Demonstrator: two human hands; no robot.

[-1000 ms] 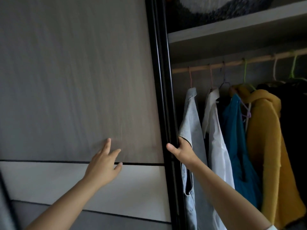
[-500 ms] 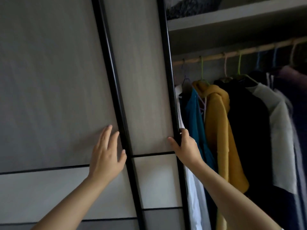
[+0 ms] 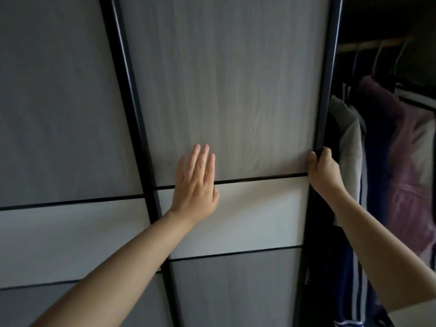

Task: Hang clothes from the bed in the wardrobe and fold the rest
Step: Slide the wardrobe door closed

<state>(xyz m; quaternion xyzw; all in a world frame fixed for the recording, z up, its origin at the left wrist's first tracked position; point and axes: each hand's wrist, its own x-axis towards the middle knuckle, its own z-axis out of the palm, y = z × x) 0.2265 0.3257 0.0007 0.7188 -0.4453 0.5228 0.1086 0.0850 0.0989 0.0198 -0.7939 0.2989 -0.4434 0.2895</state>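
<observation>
The left hand (image 3: 197,185) presses flat, fingers straight, on the wardrobe door (image 3: 231,95), whose edge the right hand (image 3: 324,172) grips beside hanging clothes (image 3: 398,147)

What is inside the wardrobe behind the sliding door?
Right of the sliding door, clothes hang from a rail: a purple garment and a grey-white one. The door hides everything else.

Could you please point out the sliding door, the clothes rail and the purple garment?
sliding door (image 3: 231,90), head view, upper grey panel.
clothes rail (image 3: 368,43), head view, bare stretch of the wooden rod.
purple garment (image 3: 405,171), head view, front of its body.
</observation>
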